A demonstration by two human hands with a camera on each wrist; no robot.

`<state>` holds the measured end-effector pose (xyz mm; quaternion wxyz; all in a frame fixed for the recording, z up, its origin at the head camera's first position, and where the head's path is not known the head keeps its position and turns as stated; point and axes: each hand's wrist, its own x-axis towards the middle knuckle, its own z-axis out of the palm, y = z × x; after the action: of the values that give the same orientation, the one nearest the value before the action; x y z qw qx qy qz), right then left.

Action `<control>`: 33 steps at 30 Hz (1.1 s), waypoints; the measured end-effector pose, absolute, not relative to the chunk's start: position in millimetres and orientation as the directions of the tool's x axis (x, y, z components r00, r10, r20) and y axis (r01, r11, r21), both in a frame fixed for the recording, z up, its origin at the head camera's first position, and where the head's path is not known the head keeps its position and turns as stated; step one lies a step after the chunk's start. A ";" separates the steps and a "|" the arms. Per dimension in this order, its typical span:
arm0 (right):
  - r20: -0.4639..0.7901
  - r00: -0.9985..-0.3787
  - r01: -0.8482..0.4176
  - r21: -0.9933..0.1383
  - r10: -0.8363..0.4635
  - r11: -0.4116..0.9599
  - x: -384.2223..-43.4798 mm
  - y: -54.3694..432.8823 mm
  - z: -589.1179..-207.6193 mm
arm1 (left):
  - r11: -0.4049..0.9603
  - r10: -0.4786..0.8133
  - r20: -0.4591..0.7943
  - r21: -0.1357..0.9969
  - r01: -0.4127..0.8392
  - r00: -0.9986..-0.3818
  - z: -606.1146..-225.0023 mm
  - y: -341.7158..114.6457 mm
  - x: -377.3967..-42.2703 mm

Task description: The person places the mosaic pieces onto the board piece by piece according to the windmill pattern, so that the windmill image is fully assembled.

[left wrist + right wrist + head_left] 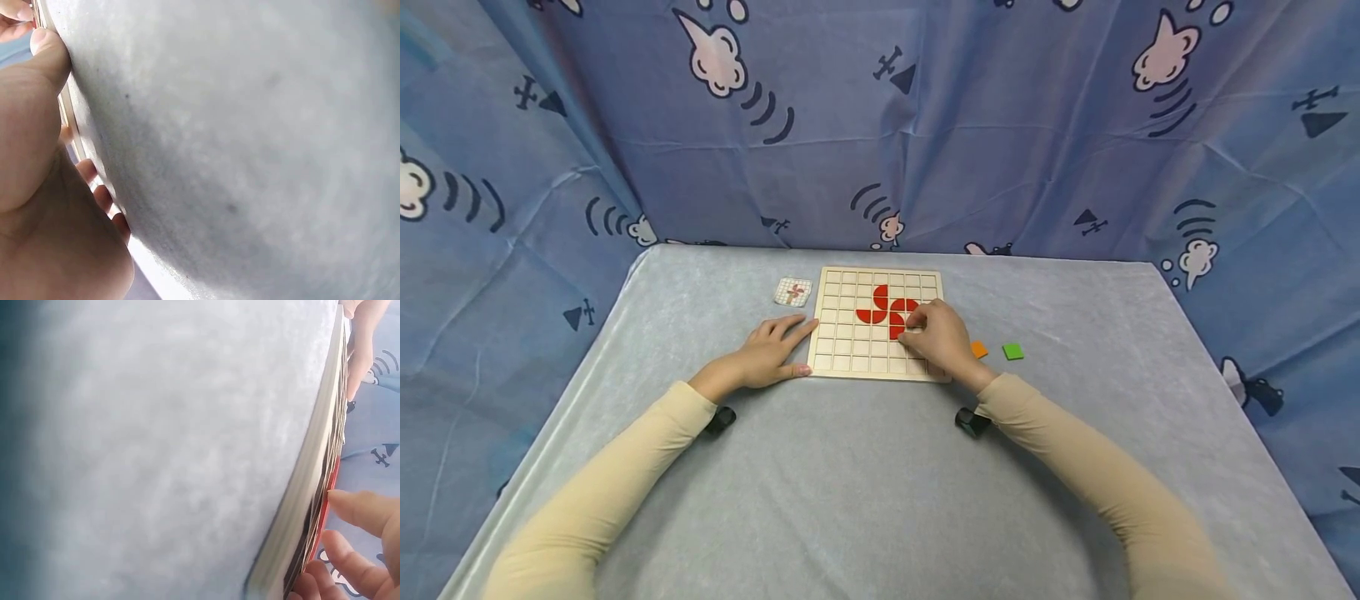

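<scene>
A square wooden grid board lies on the table with several red quarter-circle pieces set in a pinwheel on it. My left hand rests flat at the board's left side, fingers spread, fingertips and thumb against its edge. Over the right part of the board, my right hand has its thumb and fingertips curled at a red quarter-circle piece in the lower arm of the pinwheel. In the right wrist view, thumb and forefinger touch the red edge just above the board; the hand covers some of the grid.
A small card with a red pinwheel drawn on a grid lies left of the board. To the right are an orange piece, partly behind the right wrist, and a green square. A patterned blue curtain hangs behind the grey-covered table.
</scene>
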<state>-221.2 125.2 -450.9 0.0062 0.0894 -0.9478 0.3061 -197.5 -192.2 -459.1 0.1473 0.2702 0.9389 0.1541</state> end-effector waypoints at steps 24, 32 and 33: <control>0.012 -0.965 -0.191 -0.720 -0.263 0.667 -226.3 221.8 -424.1 | 0.806 0.551 -0.176 0.365 0.466 -0.816 -453.3 -190.3 -194.8; -0.107 -0.943 -0.169 -0.662 -0.315 0.730 -221.5 283.1 -430.5 | 0.808 0.551 -0.179 0.358 0.468 -0.815 -455.4 -190.5 -194.8; -0.114 -0.941 -0.170 -0.653 -0.318 0.738 -220.9 289.1 -431.2 | 0.808 0.551 -0.177 0.356 0.469 -0.815 -455.7 -190.6 -195.0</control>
<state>-220.9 289.1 -431.2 -0.1098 0.1319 -0.9256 0.3373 -195.0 -190.6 -455.7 0.1374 0.2711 0.9408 0.1498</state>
